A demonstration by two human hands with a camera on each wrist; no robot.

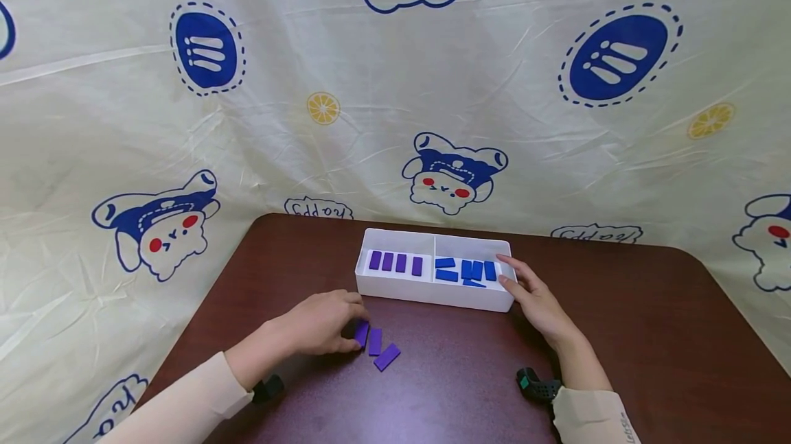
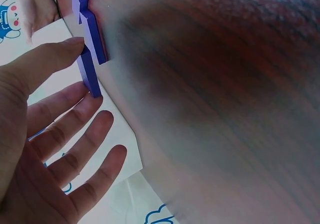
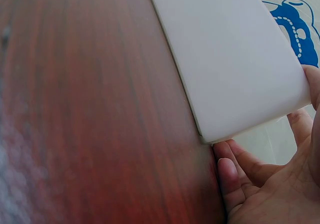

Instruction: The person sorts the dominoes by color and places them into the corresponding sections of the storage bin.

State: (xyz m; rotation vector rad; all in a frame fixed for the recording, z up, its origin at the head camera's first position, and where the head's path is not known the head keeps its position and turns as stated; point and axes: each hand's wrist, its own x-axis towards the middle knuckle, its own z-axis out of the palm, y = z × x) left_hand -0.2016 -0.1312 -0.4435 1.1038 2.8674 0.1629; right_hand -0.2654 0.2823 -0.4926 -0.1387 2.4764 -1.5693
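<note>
My left hand (image 1: 327, 320) pinches a purple tile (image 2: 90, 73) between its thumb and first fingers at the table surface; the remaining fingers are spread. Beside it lie two more flat purple tiles, one nearly upright in the head view (image 1: 375, 342) and one slanted, the nearer tile (image 1: 387, 357). Behind them stands a white two-compartment box (image 1: 395, 287). Its left compartment has several purple tiles (image 1: 400, 263) in a row, its right one several blue tiles (image 1: 446, 275) at mixed angles. At the box's right end, my right hand (image 1: 540, 303) holds the rim, with its lower fingers near the bottom corner.
The dark brown wooden table (image 1: 457, 375) extends around the box on all sides. Close behind its far edge hangs a pale printed curtain (image 1: 371, 156), which also runs down the left side. A dark band (image 1: 537, 386) is on the right wrist.
</note>
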